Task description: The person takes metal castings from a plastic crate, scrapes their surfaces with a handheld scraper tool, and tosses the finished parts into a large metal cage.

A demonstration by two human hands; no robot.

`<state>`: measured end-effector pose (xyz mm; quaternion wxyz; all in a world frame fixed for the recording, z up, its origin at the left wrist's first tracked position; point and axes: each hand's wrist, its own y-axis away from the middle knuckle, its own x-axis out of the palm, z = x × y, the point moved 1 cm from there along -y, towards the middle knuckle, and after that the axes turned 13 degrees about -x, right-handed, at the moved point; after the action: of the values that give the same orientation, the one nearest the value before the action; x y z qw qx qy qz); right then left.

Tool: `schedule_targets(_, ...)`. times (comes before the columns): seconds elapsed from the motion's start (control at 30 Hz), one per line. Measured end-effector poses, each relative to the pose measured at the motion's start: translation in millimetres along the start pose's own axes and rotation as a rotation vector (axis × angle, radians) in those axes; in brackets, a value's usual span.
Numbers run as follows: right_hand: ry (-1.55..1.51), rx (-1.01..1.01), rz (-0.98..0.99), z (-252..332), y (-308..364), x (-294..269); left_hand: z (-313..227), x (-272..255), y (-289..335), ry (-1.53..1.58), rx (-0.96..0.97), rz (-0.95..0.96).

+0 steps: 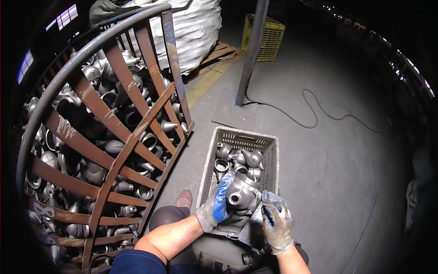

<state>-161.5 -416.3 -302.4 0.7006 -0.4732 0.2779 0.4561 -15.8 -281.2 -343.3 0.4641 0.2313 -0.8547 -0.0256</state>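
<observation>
A grey metal casting (pixel 242 195) with a round body and a short open spout is gripped by my left hand (pixel 219 203), in a glove with a blue coating. It is held above the near part of a grey plastic crate (pixel 276 155). Just right of the casting, my right hand (pixel 279 223) is closed in a worn, dirty glove, its fingers curled round something dark that I cannot make out. Between the hands, a flat grey metal piece (pixel 252 232) slants down over the crate's near edge. More castings (pixel 250 158) lie in the crate.
A large brown metal cage (pixel 150 114) full of similar castings stands at left. Beyond the crate, a post (pixel 248 59) rises from a floor plate (pixel 228 112), with a black cable (pixel 292 119) trailing right. A yellow crate (pixel 273 39) and a white bulk bag (pixel 196 36) are farther back.
</observation>
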Motion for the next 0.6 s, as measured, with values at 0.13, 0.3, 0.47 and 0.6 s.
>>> schedule_targets(0.13, 0.049, -0.024, 0.012, -1.5, -0.2, -2.1, -1.6, 4.1, 2.2, 0.065, -0.029, -0.031)
schedule_targets(0.3, -0.194, -0.003, -0.056, -10.1, -2.6, -3.0, -6.1, 10.1, 7.5, 0.008, 0.013, -0.05)
schedule_targets(0.47, -0.358, 0.026, -0.091, -6.2, -2.8, 3.2, -4.8, 9.1, 5.5, 0.094, -0.026, -0.097)
schedule_targets(0.6, -0.203, 0.034, 0.012, -3.2, -0.5, 1.0, -2.3, 6.0, 1.3, 0.034, -0.027, -0.095)
